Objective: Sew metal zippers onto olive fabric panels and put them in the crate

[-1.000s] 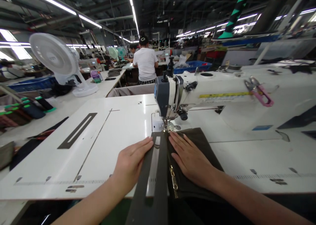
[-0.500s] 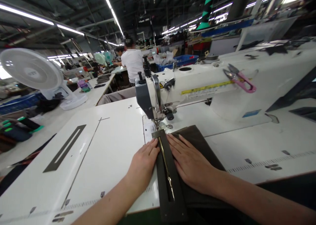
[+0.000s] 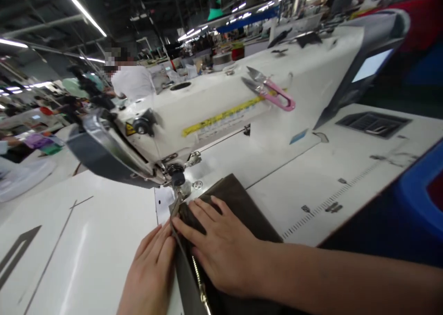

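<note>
My left hand (image 3: 152,264) lies along the left edge of a dark olive zipper panel (image 3: 185,282), fingers stretched toward the needle. My right hand (image 3: 224,246) rests flat with spread fingers on the panel and the dark fabric piece (image 3: 242,204) beneath it. Between the hands runs a gold metal zipper (image 3: 198,273), its pull near the bottom of the view. Just ahead of my fingertips, the panel's far end sits at the presser foot (image 3: 178,197) of a white sewing machine (image 3: 221,112). The panel's left edge looks lifted and bent.
Pink-handled thread snips (image 3: 270,91) lie on the machine arm above a yellow tape measure (image 3: 224,116). A dark slotted frame (image 3: 17,250) lies on the table at left. A blue container (image 3: 422,195) stands at right. Beyond the machine is a person in white (image 3: 133,82).
The view has swung right, so the machine appears further left and its screen shows. My right hand has moved over the panel, covering the zipper's upper part. The panel's edge has lifted.
</note>
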Demonstrator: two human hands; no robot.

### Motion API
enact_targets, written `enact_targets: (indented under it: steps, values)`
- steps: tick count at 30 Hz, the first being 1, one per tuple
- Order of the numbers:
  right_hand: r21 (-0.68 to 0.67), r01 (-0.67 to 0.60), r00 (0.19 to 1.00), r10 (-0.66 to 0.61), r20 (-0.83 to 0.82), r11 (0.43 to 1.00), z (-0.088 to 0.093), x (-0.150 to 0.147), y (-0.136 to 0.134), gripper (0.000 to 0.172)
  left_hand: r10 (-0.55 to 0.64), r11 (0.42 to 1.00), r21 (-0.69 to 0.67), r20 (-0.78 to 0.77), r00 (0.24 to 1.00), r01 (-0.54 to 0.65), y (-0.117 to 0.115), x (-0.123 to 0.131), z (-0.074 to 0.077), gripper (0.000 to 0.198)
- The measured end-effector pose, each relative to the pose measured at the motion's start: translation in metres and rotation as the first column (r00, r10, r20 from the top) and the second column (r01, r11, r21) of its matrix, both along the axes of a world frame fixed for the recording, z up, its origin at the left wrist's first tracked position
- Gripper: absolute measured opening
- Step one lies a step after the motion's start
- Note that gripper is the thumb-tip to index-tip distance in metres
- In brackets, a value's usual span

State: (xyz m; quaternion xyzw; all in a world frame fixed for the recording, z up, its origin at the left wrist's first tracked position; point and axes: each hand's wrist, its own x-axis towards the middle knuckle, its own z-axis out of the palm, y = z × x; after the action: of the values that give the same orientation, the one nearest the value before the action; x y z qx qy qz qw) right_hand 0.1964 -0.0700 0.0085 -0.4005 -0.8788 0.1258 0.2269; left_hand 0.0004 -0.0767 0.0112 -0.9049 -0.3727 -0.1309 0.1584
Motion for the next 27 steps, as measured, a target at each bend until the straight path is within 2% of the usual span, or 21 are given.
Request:
enact_targets:
  steps: [7,12,16,19,22,27]
  values:
    - [-0.006,0.000,1.000,0.000,-0.012,1.000,0.003,0.003,0.001,0.049,0.014,0.999,-0.051,-0.020,1.000,-0.015,0.003,-0.001,0.004,0.030]
    - [-0.022,-0.060,0.996,0.061,0.067,0.998,0.001,0.006,0.001,0.054,0.033,0.999,-0.042,0.014,0.999,-0.033,0.000,0.006,0.005,0.030]
    - [0.071,-0.050,0.991,0.041,0.127,0.996,-0.006,0.005,-0.001,0.051,0.045,0.996,-0.077,0.084,0.995,-0.039,-0.005,0.009,0.003,0.033]
    - [0.190,-0.054,0.983,0.018,0.182,0.980,-0.014,0.005,0.003,0.053,0.107,0.990,-0.103,0.101,0.989,-0.097,-0.003,0.013,0.002,0.034]
    - [0.291,-0.059,0.976,-0.006,0.217,0.955,-0.021,0.006,0.015,0.054,0.172,0.980,-0.118,0.104,0.980,-0.160,0.007,0.019,0.003,0.031]
    - [0.339,-0.099,0.958,-0.003,0.288,0.936,-0.024,0.007,0.036,0.052,0.149,0.984,-0.120,0.145,0.978,-0.133,0.025,0.023,0.004,0.023]
